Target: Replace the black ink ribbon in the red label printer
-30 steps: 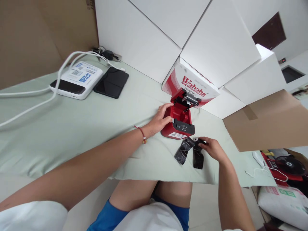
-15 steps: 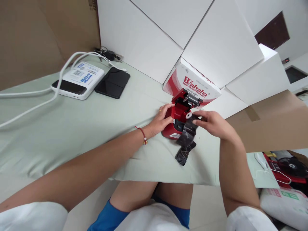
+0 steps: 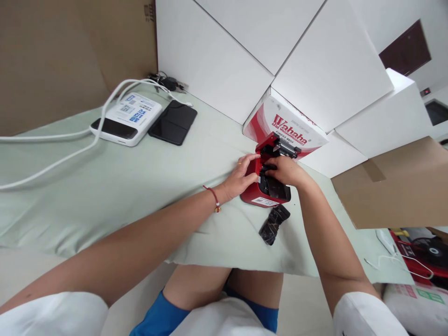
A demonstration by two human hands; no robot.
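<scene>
A small red label printer [image 3: 252, 193] stands on the cloth-covered table with its lid [image 3: 271, 143] raised. My left hand [image 3: 238, 179] grips the printer's left side, thumb near the front and fingers further back. My right hand [image 3: 284, 170] is inside the open compartment, fingers bent around a black roll that they mostly hide. Black film [image 3: 278, 189] from the roll lies across the front of the opening. A crumpled black film piece [image 3: 274, 225] rests on the table in front; whether it joins the roll I cannot tell.
Behind the printer stands a Wahaha carton [image 3: 285, 123] against white boxes [image 3: 224, 51]. To the left are a white power bank [image 3: 131, 116] with a cable, a black phone [image 3: 174, 122] and keys [image 3: 168, 83]. A brown cardboard box [image 3: 395, 182] stands right.
My right hand has moved the black roll left and down into the printer's compartment. The film now lies over the opening instead of hanging in front. My left hand stays on the printer.
</scene>
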